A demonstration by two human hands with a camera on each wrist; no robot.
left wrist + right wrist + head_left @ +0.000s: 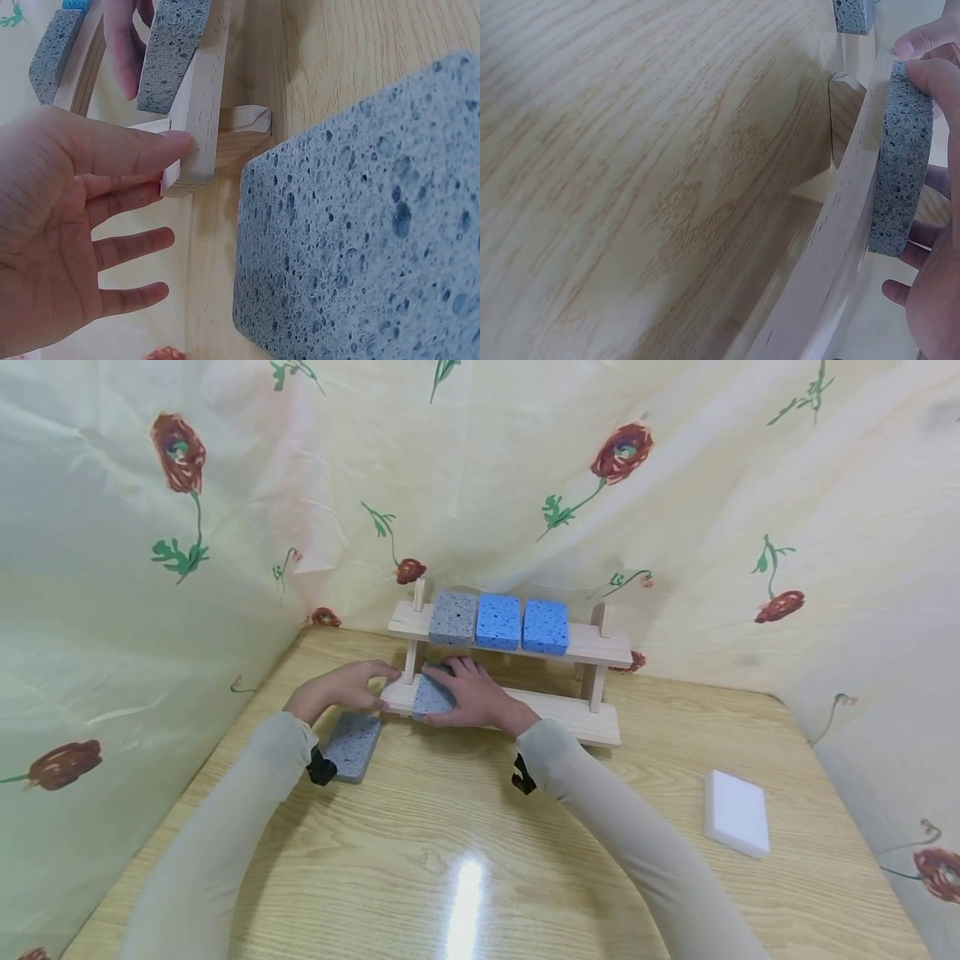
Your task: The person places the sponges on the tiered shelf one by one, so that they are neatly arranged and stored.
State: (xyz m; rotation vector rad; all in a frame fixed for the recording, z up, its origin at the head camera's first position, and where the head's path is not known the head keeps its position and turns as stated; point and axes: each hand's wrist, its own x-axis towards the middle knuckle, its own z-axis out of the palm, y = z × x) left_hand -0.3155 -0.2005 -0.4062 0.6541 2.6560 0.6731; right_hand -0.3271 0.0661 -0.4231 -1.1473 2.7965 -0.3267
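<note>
My left hand [343, 685] pinches the left end of the lower board of a two-tier wooden shelf [562, 714], thumb on one face and index finger on the other. A grey speckled sponge [430, 700] sits at the left of that lower board. My right hand [480, 697] holds this sponge, its thumb along the near edge and the fingers behind, as the right wrist view shows. Beside my left wrist, a second grey sponge [352, 747] lies flat on the table, large in the left wrist view.
On the upper board [588, 646] stand a grey sponge [453, 617] and two blue sponges [498, 620], side by side. A white block [737, 812] lies at the table's right. Flower-patterned sheeting [480, 510] hangs behind and at the sides.
</note>
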